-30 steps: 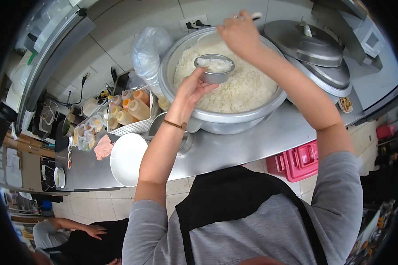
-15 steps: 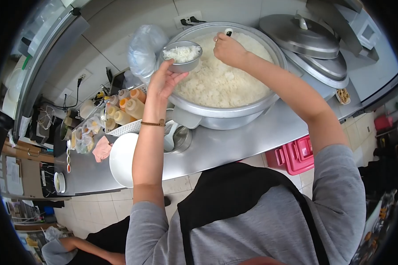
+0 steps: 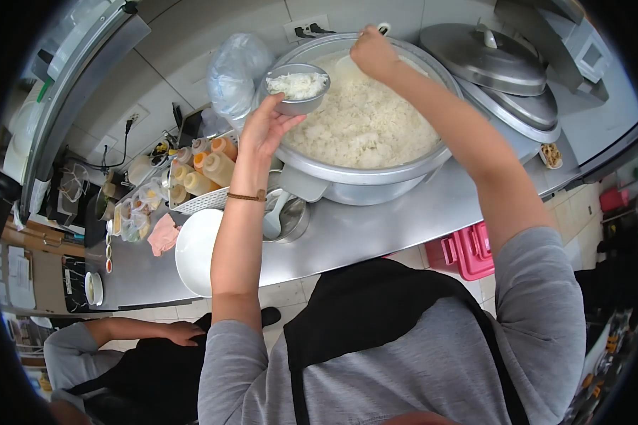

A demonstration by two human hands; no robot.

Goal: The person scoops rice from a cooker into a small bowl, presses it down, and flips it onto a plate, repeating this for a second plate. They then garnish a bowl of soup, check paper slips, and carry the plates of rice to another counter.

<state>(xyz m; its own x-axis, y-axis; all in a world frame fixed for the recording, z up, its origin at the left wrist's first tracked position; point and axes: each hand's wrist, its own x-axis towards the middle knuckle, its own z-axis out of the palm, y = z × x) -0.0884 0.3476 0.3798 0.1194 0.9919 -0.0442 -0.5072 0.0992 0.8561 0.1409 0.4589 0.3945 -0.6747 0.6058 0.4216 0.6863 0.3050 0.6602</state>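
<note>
Nearest the body, a bare stretch of steel counter (image 3: 347, 237) is left in front of the large pot (image 3: 383, 193), so the forearms can be moved freely there, whereas on the left the space is taken up by a white plate (image 3: 195, 251) set at the front edge and a metal pan (image 3: 294, 221) beside it. Farther in, a metal bowl (image 3: 305, 106) is held by the left hand (image 3: 266, 127), pinched between the thumb at its rim and the fingers beneath. Compared with a second ago, it has been shifted from above the pot's middle to its left rim, near a plastic bag (image 3: 235, 74); rice (image 3: 298, 84) is seen up near its brim, so the filling is judged well along, and the pot's middle is left open for scooping. Farthest, the right hand (image 3: 374, 53) has been carried back towards the far rim, curled around a utensil (image 3: 383, 28); whether it is loaded cannot be told. Room is limited there by the wall (image 3: 397, 13) behind and a lid (image 3: 468, 67) on the right.
</note>
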